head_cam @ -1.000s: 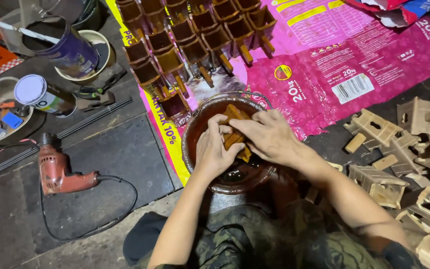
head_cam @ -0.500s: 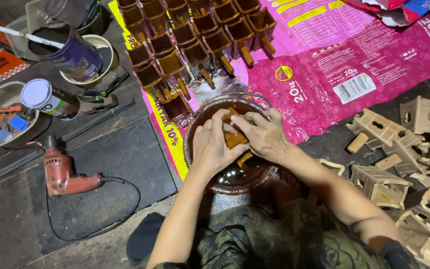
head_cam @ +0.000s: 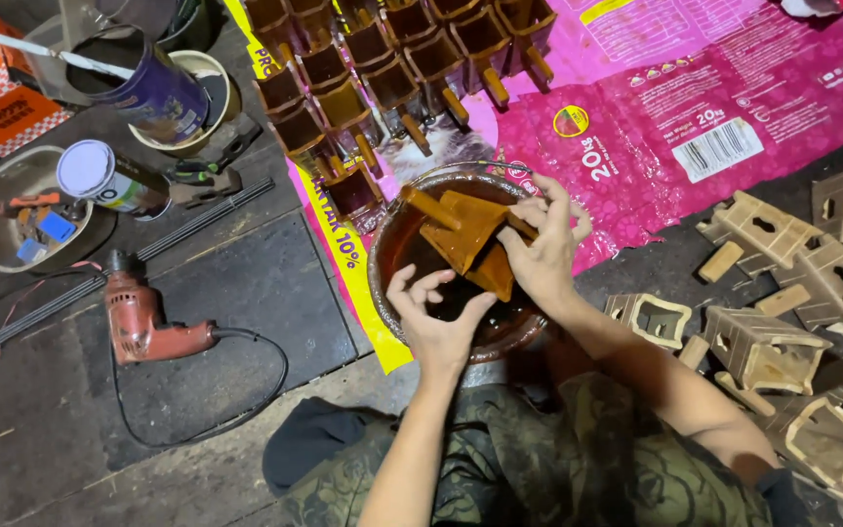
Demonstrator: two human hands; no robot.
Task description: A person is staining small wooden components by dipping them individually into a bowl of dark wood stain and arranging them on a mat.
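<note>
A round bowl (head_cam: 382, 293) of dark brown stain sits in front of me on the floor. My right hand (head_cam: 541, 250) grips a small wet, stained wooden piece (head_cam: 465, 232) with a peg, lifted and tilted above the bowl. My left hand (head_cam: 437, 322) is spread under it over the liquid, fingers apart, touching the piece's lower edge. Rows of stained wooden pieces (head_cam: 363, 68) stand on a pink plastic sack (head_cam: 695, 88) beyond the bowl. Unstained pale wooden pieces (head_cam: 763, 342) lie piled at my right.
A red electric drill (head_cam: 143, 322) with its cord lies at the left. Behind it are a tilted paint can (head_cam: 153, 93) with a stick, a white-lidded can (head_cam: 109, 181), a tray of small tools (head_cam: 21, 220) and thin metal rods (head_cam: 100, 273).
The wooden piece has come up out of the stain and turned, peg now pointing up-left. My left hand slid down below it and opened. The view shifted slightly right.
</note>
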